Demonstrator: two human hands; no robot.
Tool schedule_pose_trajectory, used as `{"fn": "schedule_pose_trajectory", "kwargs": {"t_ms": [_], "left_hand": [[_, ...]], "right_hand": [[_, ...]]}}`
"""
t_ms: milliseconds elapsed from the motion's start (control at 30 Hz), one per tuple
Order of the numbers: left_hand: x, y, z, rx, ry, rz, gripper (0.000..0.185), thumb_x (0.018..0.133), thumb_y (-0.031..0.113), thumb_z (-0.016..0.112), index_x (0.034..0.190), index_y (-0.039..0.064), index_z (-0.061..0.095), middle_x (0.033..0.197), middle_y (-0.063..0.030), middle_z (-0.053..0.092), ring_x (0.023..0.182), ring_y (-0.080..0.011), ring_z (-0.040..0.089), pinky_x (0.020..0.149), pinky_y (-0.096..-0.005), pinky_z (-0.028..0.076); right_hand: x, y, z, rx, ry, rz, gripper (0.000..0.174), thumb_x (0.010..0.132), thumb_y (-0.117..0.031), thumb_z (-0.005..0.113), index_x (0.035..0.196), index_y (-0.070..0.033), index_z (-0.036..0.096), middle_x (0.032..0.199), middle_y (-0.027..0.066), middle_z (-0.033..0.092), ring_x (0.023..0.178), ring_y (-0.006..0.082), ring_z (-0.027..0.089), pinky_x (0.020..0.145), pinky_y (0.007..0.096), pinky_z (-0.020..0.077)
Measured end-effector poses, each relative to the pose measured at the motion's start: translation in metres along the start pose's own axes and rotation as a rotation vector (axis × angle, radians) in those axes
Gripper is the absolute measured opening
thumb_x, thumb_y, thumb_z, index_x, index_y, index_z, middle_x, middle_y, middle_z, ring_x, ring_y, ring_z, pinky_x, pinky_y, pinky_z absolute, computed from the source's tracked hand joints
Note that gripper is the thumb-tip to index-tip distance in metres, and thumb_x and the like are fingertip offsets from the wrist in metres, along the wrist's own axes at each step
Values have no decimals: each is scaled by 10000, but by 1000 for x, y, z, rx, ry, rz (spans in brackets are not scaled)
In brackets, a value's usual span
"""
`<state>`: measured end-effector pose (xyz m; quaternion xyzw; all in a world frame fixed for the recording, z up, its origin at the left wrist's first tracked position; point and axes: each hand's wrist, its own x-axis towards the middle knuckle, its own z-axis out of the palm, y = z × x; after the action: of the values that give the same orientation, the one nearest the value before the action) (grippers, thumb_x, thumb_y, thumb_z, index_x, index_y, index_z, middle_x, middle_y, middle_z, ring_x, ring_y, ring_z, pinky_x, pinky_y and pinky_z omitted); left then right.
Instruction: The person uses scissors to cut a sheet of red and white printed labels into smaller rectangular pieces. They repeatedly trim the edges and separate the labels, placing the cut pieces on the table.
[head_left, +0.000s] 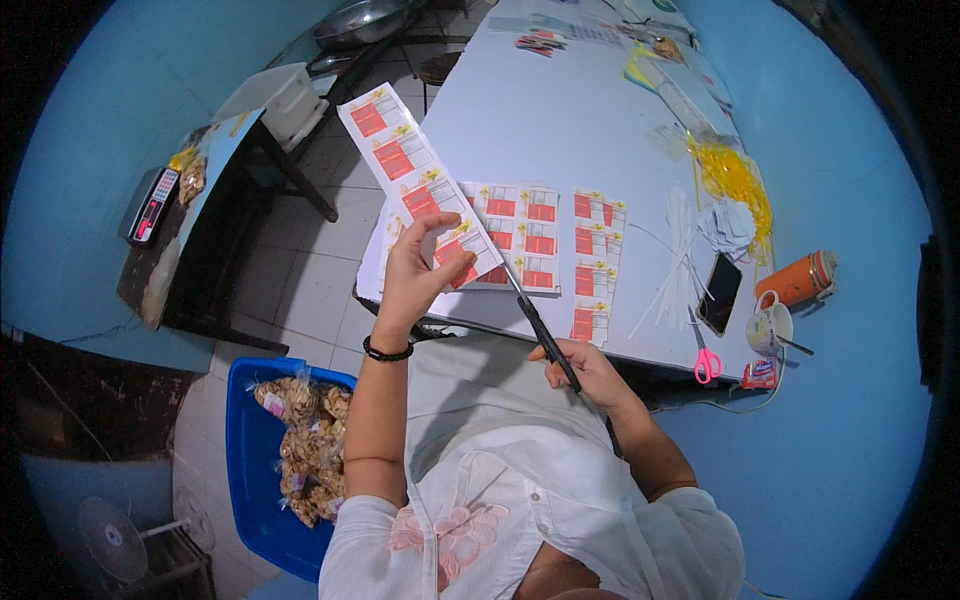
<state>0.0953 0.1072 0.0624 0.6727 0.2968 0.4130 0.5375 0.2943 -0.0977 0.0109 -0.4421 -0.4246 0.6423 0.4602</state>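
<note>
My left hand (420, 274), with a black bracelet at the wrist, pinches the lower part of a paper strip of printed red-and-white labels (409, 165). The strip slants up to the left above the table's near edge. In my right hand (589, 375) is a pair of scissors (541, 326) with black handles. Their metal blade lies along the strip's lower right edge; whether it is cutting into the paper I cannot tell. Under the strip, sheets of the same labels (538, 225) lie stacked on the white table (540, 135). More cut label strips (591, 281) overlap to the right.
At the right are white paper offcuts (675, 262), yellow ribbon (727, 180), a phone (721, 292), pink-handled scissors (705, 360), a mug (769, 330) and an orange flask (799, 279). A blue tub (244, 450) of bagged snacks stands lower left. A scale (150, 206) sits on a side table.
</note>
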Motion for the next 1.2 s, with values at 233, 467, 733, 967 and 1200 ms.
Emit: {"fn": "schedule_pose_trajectory", "kwargs": {"t_ms": [233,467,733,967,1200], "left_hand": [[-2,5,1,10,0,-27,429,766,-13,730,1158,-29,555,1147,-105,577,998,-131,579,792,-245,510],[-4,10,5,-67,-69,-45,417,784,-32,707,1162,-24,532,1126,-111,583,818,-86,593,560,-190,514],[-6,11,6,-114,-88,-60,431,789,-35,703,1180,-13,521,1109,-106,588,765,-76,599,540,-190,507],[-6,11,9,-63,-98,-11,432,787,-29,711,1177,-9,526,1104,-94,589,815,-86,597,605,-195,505],[-12,12,19,-90,-118,-7,443,760,-9,743,1156,5,546,1109,-68,595,993,-119,567,854,-253,479]], "right_hand": [[0,0,0,1,-10,5,270,904,-95,558,1149,14,583,713,-37,500,654,49,479,605,196,383],[2,1,2,-20,-10,0,277,915,-123,555,1155,13,582,705,-43,503,643,47,477,587,194,368],[2,2,9,31,73,14,420,862,-315,639,1104,27,619,646,-28,532,592,58,481,573,201,370],[2,1,12,15,100,29,363,883,-278,619,1083,24,628,617,-32,513,565,49,470,553,191,371],[6,2,14,42,97,-4,400,899,-329,608,1088,24,617,628,-15,522,577,57,464,559,203,361]]}}
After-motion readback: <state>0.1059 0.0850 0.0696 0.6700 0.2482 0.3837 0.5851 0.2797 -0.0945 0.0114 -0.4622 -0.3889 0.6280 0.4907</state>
